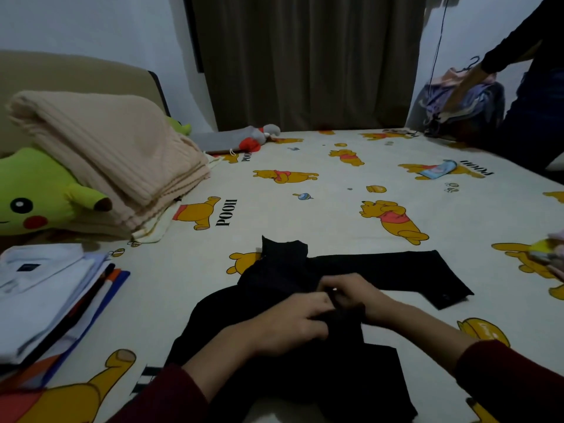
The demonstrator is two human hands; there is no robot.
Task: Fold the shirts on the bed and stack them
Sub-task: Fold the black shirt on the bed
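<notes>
Cloth of the black shirt (290, 346) looks soft and limp; our left hand (293, 322) and right hand (351, 291) pinch its placket. We judge the sleeve (406, 270) at two o'clock the next hold.

Black shirt (305, 346); cream bedsheet (335, 218) with yellow bears; beige blanket (103, 154); green plush (39, 190).

I'm in a home bedroom: a bed (335, 184) under a cartoon-bear sheet, a plush toy (39, 193) and folded blanket (106, 148) far left, dark curtains (305, 56) beyond.
</notes>
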